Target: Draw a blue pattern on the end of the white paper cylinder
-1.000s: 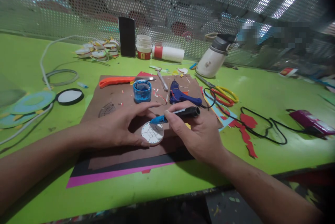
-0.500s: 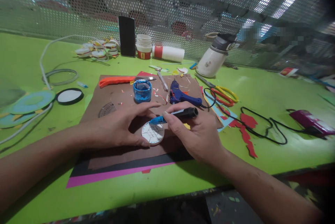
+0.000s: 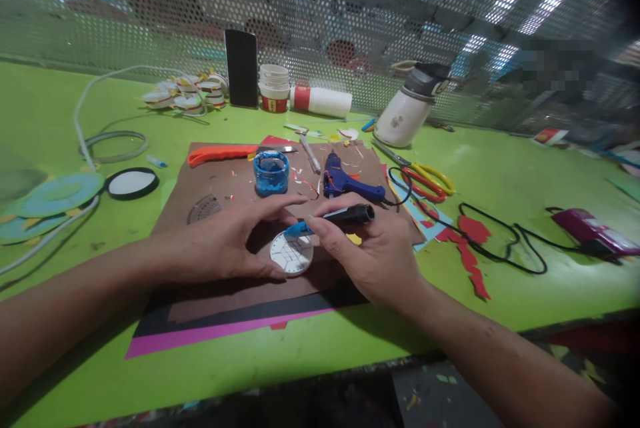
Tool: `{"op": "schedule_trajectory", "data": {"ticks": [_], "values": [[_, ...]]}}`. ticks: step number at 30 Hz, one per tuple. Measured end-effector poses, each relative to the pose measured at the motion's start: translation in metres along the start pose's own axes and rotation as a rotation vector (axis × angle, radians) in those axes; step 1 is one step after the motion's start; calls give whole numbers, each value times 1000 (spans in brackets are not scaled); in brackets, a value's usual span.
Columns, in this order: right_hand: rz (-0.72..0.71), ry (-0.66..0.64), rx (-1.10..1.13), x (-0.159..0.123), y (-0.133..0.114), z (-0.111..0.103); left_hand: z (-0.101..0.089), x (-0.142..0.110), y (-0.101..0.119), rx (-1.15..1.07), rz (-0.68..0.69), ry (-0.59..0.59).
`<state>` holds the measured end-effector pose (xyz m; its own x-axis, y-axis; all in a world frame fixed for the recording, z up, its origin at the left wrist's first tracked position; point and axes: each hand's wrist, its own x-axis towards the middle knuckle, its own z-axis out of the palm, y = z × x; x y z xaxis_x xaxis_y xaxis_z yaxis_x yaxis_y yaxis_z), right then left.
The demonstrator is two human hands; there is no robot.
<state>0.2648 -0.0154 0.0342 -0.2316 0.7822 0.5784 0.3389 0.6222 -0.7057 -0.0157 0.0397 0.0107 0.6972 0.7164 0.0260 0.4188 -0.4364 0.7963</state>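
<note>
Left hand [image 3: 225, 241] pins the white patterned disc [image 3: 291, 253] on the brown card [image 3: 225, 188]; right hand [image 3: 375, 251], grip closed around a blue-tipped marker [image 3: 333, 219], tip at the disc's edge. Loose pinning risks a smeared line.

Blue marker [image 3: 330, 220] mid-barrel hidden by right hand [image 3: 375, 255] fingers; white disc [image 3: 291, 253] left rim covered by left hand [image 3: 225, 241]. Both forearms cut at frame edges. Background beyond mesh blurred.
</note>
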Motion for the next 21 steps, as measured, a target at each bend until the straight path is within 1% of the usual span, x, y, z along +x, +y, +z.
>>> {"op": "schedule_trajectory", "data": {"ticks": [4,7,11,14,16,21], "values": [[-30,1,-18,-3,3,3,-1,0,3,12,-15,-23],[-66,17,-13,-5,4,6,0,0,1,29,-23,-14],[-93,106,-32,-5,2,7,3,2,-1,31,-26,13],[-88,186,-36,-4,1,7,3,1,1,36,-52,12],[-81,215,-50,-5,2,8,3,0,1,30,-53,15],[-100,197,-57,-7,7,14,3,-2,-2,33,-40,10]]}}
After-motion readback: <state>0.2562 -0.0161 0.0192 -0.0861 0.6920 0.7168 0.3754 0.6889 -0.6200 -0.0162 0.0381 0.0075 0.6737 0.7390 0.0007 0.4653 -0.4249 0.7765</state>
